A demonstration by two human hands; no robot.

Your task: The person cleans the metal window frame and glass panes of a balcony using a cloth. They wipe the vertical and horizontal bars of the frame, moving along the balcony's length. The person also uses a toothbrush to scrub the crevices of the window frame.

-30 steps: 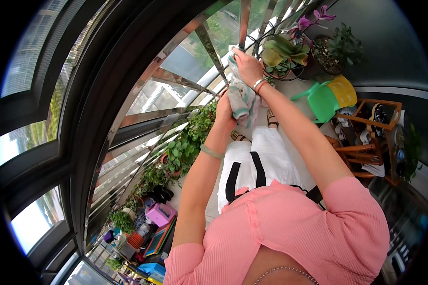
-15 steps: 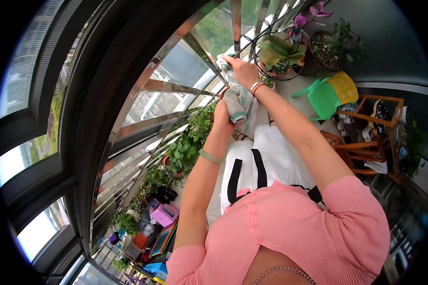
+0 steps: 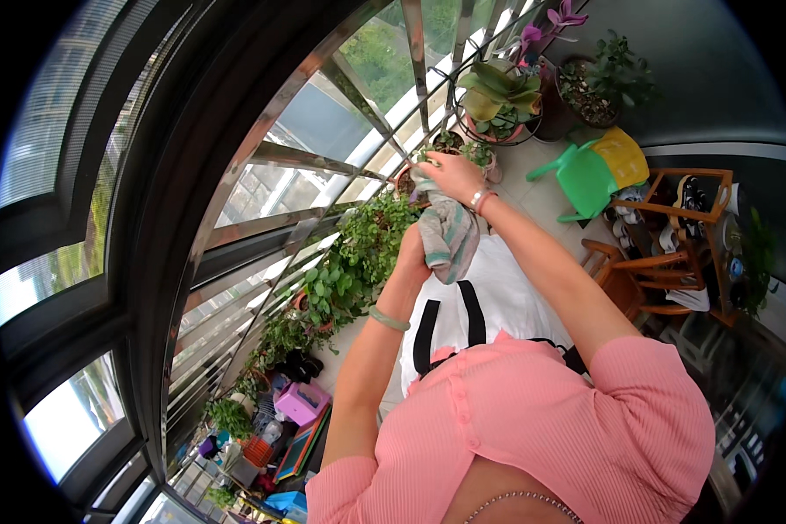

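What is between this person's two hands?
A striped cloth: in the head view, it runs from the right hand down to the left hand, bunched, with a loose part hanging beside the left.

Left of the left hand (image 3: pixel 415 251), railing bars (image 3: pixel 310 161) and leafy plants (image 3: pixel 349 253) block passage; beyond the right hand (image 3: pixel 456 177), a potted plant (image 3: pixel 500 92) — right of that hand, a gap reaches the green chair (image 3: pixel 585 179).

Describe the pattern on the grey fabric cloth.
The grey fabric cloth has green stripes; see head view.
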